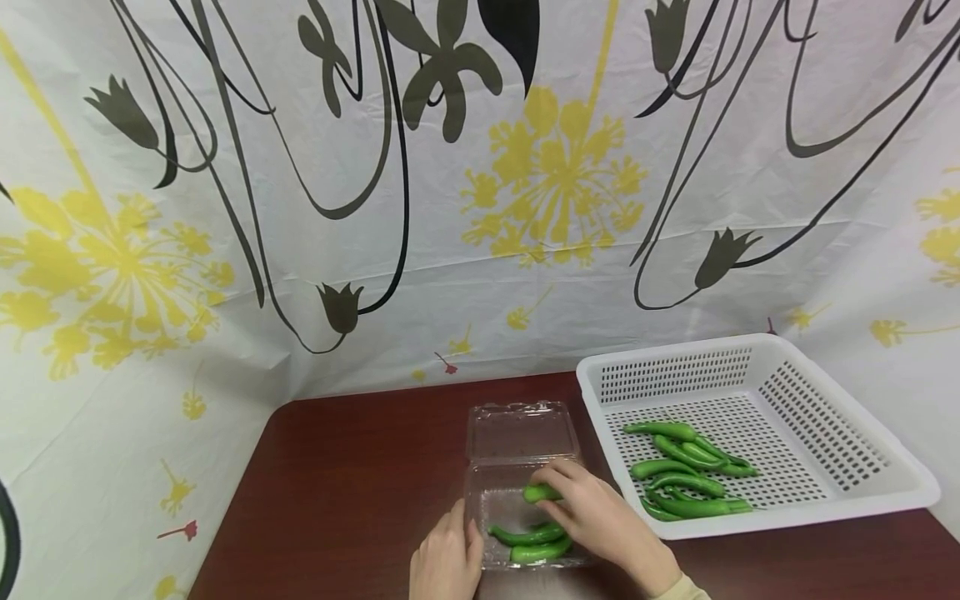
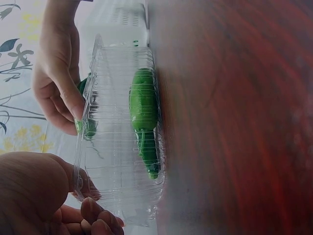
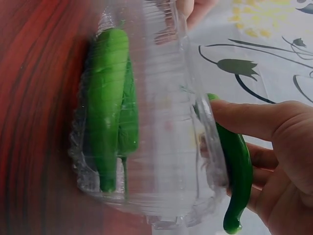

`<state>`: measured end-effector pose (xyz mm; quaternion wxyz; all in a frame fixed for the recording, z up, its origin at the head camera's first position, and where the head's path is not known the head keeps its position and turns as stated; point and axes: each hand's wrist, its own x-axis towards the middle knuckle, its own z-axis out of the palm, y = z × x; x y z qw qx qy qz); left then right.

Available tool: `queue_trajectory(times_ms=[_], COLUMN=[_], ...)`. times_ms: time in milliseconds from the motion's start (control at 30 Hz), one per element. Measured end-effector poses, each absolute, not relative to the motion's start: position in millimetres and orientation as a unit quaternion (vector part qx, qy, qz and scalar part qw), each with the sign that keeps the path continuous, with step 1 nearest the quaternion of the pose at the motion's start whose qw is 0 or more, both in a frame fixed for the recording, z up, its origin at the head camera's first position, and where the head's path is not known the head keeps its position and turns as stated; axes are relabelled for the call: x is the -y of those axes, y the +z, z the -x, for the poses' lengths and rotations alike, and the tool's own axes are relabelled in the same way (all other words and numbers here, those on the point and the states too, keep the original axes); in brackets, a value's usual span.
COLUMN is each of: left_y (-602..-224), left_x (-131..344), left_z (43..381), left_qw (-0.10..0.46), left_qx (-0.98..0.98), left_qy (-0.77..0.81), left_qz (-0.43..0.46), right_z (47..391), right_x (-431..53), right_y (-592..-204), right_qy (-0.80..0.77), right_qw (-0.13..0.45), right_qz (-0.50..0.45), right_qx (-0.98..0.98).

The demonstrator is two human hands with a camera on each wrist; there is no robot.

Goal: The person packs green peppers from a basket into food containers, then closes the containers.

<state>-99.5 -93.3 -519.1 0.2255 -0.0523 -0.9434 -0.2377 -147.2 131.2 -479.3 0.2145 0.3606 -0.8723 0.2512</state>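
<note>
A clear plastic clamshell box [image 1: 495, 504] lies on the table with its lid [image 1: 522, 435] folded back. My left hand [image 1: 448, 554] holds the left edge of the box, thumb at the rim. My right hand [image 1: 600, 518] pinches a green chili pepper [image 1: 542, 492] over the box; in the right wrist view this pepper [image 3: 238, 166] hangs just at the rim, partly outside the wall. Inside the box, near its front, lie two green peppers [image 1: 538, 552], one beside the other. Through the clear wall, the left wrist view shows them on the bottom [image 2: 144, 103].
To the right stands a white perforated plastic basket [image 1: 757, 527] with several green peppers [image 1: 686, 479] at its left side. The dark red-brown table [image 1: 352, 475] extends left of the box. Behind it hangs a white flower-patterned cloth [image 1: 450, 308].
</note>
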Motion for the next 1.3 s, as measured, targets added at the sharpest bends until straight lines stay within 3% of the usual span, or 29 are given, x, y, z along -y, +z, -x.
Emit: queue_trajectory(times_ms=[1300], left_y=[-519], left_x=[93], left_z=[99], left_qw=[0.237], left_qx=[0.941], left_qy=[-0.236], left_qz=[0.057], right_z=[148], right_x=[-122], right_y=[-495], right_qy=[0.265], right_qw=[0.180], right_qz=[-0.367], right_qx=[0.873])
